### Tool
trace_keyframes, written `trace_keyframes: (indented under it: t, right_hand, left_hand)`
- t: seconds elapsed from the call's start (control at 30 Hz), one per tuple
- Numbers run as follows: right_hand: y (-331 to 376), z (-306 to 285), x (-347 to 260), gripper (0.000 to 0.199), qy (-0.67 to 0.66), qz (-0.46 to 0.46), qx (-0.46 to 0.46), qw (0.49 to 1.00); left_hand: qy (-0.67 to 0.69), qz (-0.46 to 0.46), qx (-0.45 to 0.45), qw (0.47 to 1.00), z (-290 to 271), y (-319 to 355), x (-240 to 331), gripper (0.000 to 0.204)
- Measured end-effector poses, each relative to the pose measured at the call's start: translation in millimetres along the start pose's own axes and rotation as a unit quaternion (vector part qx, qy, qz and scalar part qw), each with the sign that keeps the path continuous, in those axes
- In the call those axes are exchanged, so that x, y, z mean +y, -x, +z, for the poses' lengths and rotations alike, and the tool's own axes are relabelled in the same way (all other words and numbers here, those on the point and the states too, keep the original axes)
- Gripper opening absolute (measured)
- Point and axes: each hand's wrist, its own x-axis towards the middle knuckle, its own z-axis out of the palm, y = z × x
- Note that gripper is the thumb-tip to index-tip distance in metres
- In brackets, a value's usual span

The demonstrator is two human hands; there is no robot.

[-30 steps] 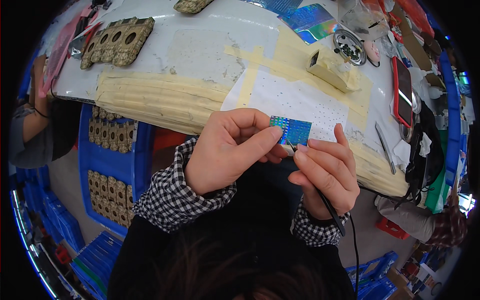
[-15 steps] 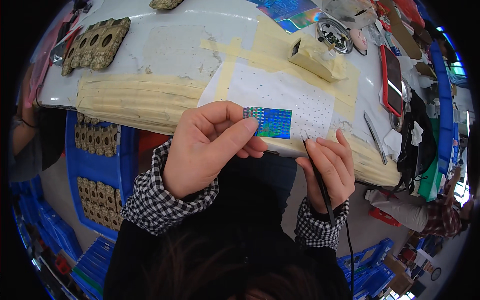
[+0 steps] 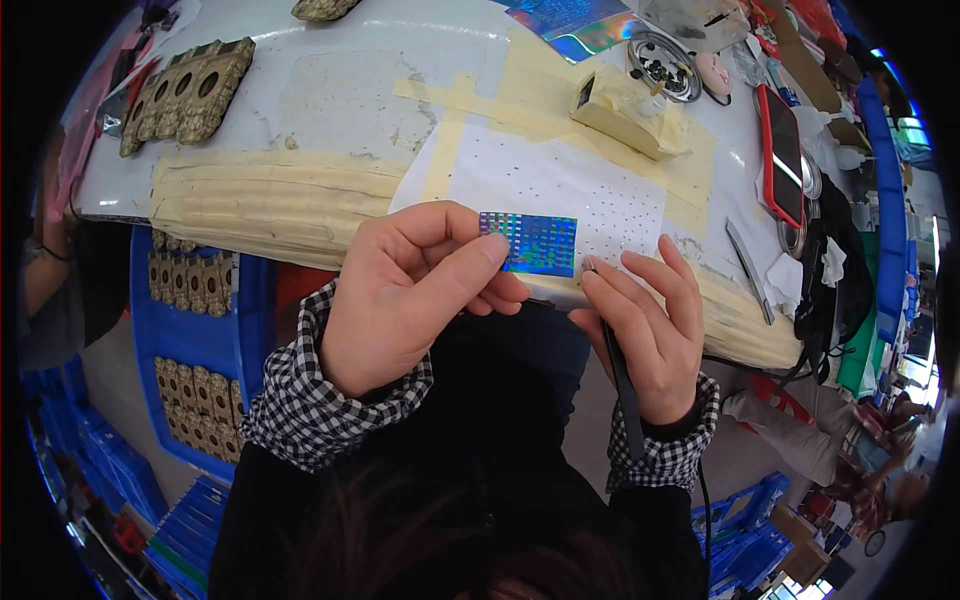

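Note:
Between thumb and fingers, my left hand (image 3: 405, 285) pinches the left end of a small shiny blue-green holographic sticker sheet (image 3: 545, 245). The sheet shows a grid of small marks and is held above the table's front edge. My right hand (image 3: 650, 335) is closed round slim black tweezers (image 3: 622, 385), their rear end pointing down toward my wrist. The tips are near the sheet's lower right corner; whether they touch it I cannot tell. Behind the sheet lies white paper (image 3: 625, 200) dotted with tiny dark specks, taped to the table.
A tape-wrapped block (image 3: 625, 120), a round metal dish (image 3: 665, 65) of small dark parts and a red-cased phone (image 3: 782, 155) lie beyond. A knife (image 3: 750, 268) is at right. Camouflage-patterned housings (image 3: 190, 95) sit at left, more in a blue crate (image 3: 190, 335). Other people are at both sides.
My right hand has moved left, bringing the tweezers closer to the sheet, and its tool now stands more upright. My left hand and the sheet have shifted only slightly left.

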Motion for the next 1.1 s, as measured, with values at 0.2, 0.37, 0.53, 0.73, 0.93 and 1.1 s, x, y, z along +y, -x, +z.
trace_keyframes:
  t: [0.2,0.37,0.53,0.73,0.93,1.1]
  right_hand:
    - [-2,-5,6,0.028,-0.048,0.013,0.006,0.999]
    - [4,-6,8,0.027,-0.124,0.065,0.078,0.987]
    - [1,-5,-3,0.039,-0.257,0.081,0.125,0.955]
    - [-17,15,-11,0.041,-0.445,0.072,0.14,0.882]
    - [-19,24,-21,0.034,-0.525,0.115,0.147,0.831]
    - [-19,24,-23,0.032,-0.517,0.117,0.146,0.835]
  left_hand:
    - [0.003,0.0,-0.004,1.0,0,0,-1,0.014]
    - [0.008,-0.001,-0.008,1.0,0,0,0,0.014]
    - [0.016,-0.017,-0.041,0.999,-4,0,1,0.016]
    - [0.007,-0.02,-0.057,0.998,-4,-1,1,0.015]
    - [0.017,-0.016,-0.054,0.998,-5,0,1,0.014]
    - [0.03,-0.009,-0.063,0.998,-5,0,0,0.014]
